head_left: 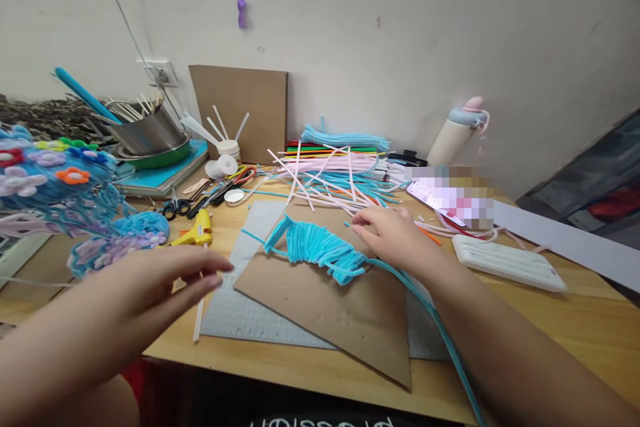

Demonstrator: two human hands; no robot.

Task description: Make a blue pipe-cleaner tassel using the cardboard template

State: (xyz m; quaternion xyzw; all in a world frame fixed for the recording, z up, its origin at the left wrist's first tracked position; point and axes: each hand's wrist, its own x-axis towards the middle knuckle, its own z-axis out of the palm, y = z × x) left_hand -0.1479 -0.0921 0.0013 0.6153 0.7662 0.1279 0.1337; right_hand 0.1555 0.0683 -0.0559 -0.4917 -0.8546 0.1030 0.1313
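Bright blue fuzzy pipe cleaners, bound into a ridged, coiled piece [325, 247], lie on a brown cardboard sheet [345, 327]. Left of that piece, my left hand [185, 273] hovers near the sheet's edge with fingers stretched and nothing between them. My right hand [385, 233] is just right of the coil, fingers loosely bent and apart; a small blue tip [347, 223] shows by its fingertips. Long blue strands [425, 300] run from the coil beneath my right wrist to the bottom edge.
A grey cutting mat [240, 317] lies under the cardboard. Behind are heaped pipe cleaners [330, 167]. At left are a yellow glue gun [197, 230], scissors [176, 207] and a flower-covered blue craft piece [50, 173]. At right stand a bottle [453, 137], phone [435, 200] and white power strip [510, 263].
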